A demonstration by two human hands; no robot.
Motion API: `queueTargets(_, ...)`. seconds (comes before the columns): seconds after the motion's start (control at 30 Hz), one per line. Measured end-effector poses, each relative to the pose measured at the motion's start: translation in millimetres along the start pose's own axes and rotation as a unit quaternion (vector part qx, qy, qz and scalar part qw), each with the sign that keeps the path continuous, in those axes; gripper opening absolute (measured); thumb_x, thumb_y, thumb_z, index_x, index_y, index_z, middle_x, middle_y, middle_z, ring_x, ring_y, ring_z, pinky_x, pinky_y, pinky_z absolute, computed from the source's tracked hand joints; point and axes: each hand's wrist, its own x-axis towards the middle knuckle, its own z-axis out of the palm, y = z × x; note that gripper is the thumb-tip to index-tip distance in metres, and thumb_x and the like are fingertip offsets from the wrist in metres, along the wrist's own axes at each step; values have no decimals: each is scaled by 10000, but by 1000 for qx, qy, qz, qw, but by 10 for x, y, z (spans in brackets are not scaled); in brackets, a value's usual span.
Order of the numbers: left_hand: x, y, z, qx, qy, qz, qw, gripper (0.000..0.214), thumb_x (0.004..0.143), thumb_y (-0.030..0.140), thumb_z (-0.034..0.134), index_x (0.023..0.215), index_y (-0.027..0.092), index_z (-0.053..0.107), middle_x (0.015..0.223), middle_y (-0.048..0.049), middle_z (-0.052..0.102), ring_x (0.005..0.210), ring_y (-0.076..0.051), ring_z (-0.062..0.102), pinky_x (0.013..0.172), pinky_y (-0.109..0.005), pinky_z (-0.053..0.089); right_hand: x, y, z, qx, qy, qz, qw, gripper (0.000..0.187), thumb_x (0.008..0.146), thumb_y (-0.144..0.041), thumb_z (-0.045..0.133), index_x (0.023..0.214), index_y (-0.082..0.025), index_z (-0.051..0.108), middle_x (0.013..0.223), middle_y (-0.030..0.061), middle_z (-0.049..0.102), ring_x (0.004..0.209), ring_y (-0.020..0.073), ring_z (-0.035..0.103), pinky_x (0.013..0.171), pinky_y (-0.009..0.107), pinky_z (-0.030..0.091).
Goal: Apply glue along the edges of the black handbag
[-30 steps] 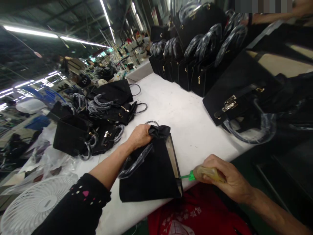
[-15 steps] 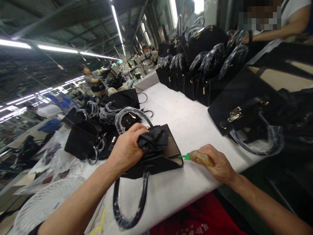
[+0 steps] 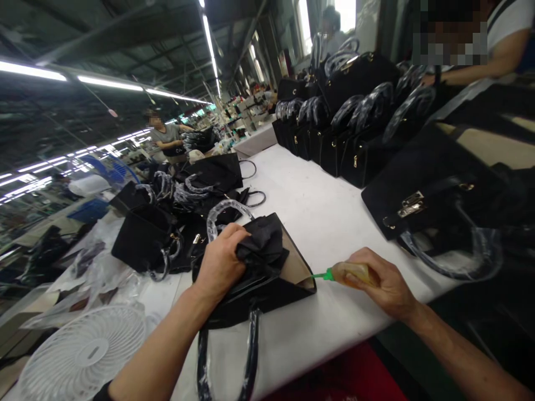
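Note:
A black handbag (image 3: pixel 267 292) lies on its side on the white table (image 3: pixel 321 211), its tan inner panel facing up. My left hand (image 3: pixel 219 264) is closed on the bunched black lining at the bag's mouth and presses it down. A yellowish squeeze bottle with a green nozzle (image 3: pixel 349 273) is gripped in my right hand (image 3: pixel 382 284), and the nozzle tip touches the bag's open edge. One plastic-wrapped handle (image 3: pixel 251 362) hangs over the table's near edge; the other (image 3: pixel 223 214) arches up behind my left hand.
A heap of black handbags (image 3: pixel 167 217) lies at the left, and a row of upright ones (image 3: pixel 343 128) stands at the back right. A large bag (image 3: pixel 422 189) rests at the right. A white fan (image 3: pixel 83 353) sits low left. Other people work beyond.
The bag went from lying flat to being propped open under my left hand. My right hand with the bottle stays at the bag's edge, shifted slightly right.

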Motion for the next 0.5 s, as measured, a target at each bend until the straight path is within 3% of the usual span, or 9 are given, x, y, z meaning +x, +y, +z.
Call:
queueTargets(0.1,133,-19,-161,83,17,26,996,207,805,84,514,897,196,662,951,-33,659,785,-164,658,673,-251,496,25,-1,11,2,23,-2,1000,62,966,-281,667,1010,-246,640,896,14,621,759,176,602,662,343,483)
queueTargets(0.27,237,-87,-214,197,-92,40,975,201,813,90,511,926,193,641,952,-55,678,805,-201,694,680,-269,514,101,32,83,12,57,-12,998,86,961,-279,669,1034,-244,639,943,30,638,835,204,633,724,368,515)
queueTargets(0.33,219,-99,-152,190,-110,21,975,384,788,75,526,1145,185,610,1072,-77,709,926,-236,722,771,-289,547,150,46,111,16,58,-17,998,83,959,-285,671,1026,-244,644,932,27,640,818,199,634,714,359,517)
queueTargets(0.43,187,-39,-63,189,-107,-57,974,754,787,82,545,1500,180,322,1243,-116,701,1040,-281,728,847,-329,562,226,61,149,24,52,-24,998,81,956,-303,675,1005,-243,651,903,23,638,784,188,630,685,340,513)
queueTargets(0.5,190,36,-30,226,-116,-105,961,736,841,129,541,1527,170,277,1243,-140,691,999,-310,739,801,-363,571,268,63,171,28,47,-26,998,90,952,-316,681,993,-241,653,892,22,635,773,185,629,675,333,512)
